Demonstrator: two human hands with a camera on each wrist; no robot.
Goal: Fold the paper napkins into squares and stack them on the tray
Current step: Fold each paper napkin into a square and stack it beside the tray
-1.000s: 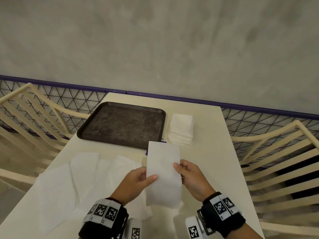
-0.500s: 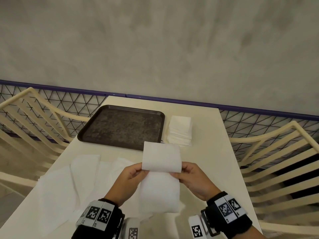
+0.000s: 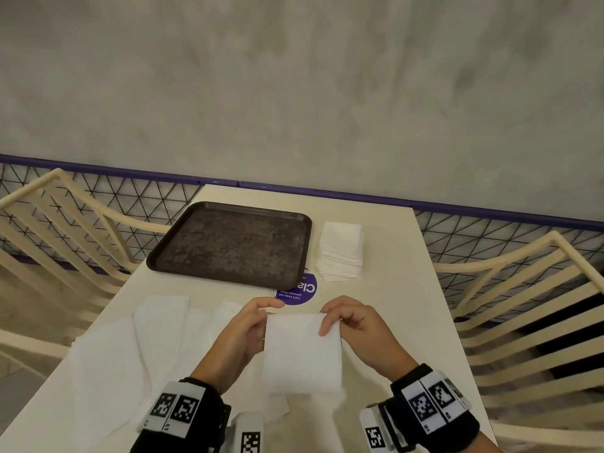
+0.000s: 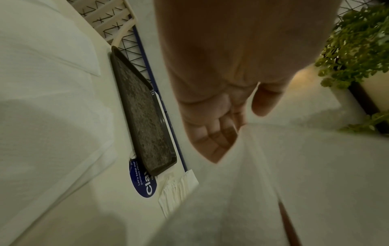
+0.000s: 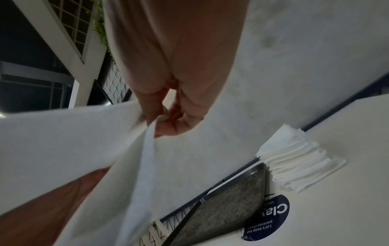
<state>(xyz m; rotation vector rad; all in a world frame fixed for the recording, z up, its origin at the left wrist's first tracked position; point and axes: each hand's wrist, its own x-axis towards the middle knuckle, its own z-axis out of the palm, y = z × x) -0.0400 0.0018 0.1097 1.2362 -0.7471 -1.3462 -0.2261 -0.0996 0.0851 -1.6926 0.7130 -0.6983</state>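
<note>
I hold a white paper napkin [image 3: 302, 351], folded to a near square, in the air above the near part of the table. My left hand [image 3: 248, 328] pinches its top left corner, and my right hand [image 3: 343, 322] pinches its top right corner. The wrist views show the same napkin [image 4: 242, 191] [image 5: 84, 141] hanging from the left hand [image 4: 223, 133] and the right hand [image 5: 168, 123]. A dark brown tray [image 3: 235, 245] lies bare at the table's far left. A stack of folded napkins [image 3: 341, 251] sits on the table just right of the tray.
Unfolded white napkins [image 3: 130, 354] are spread over the table's near left. A round purple sticker [image 3: 299, 291] shows by the tray's near right corner. Cream slatted chairs [image 3: 523, 305] flank the table on both sides. A wire fence and a grey wall stand behind.
The long napkin strip was folded in half: its far end came over toward me and down. Both hands shifted from the strip's middle to the top corners of the folded piece.
</note>
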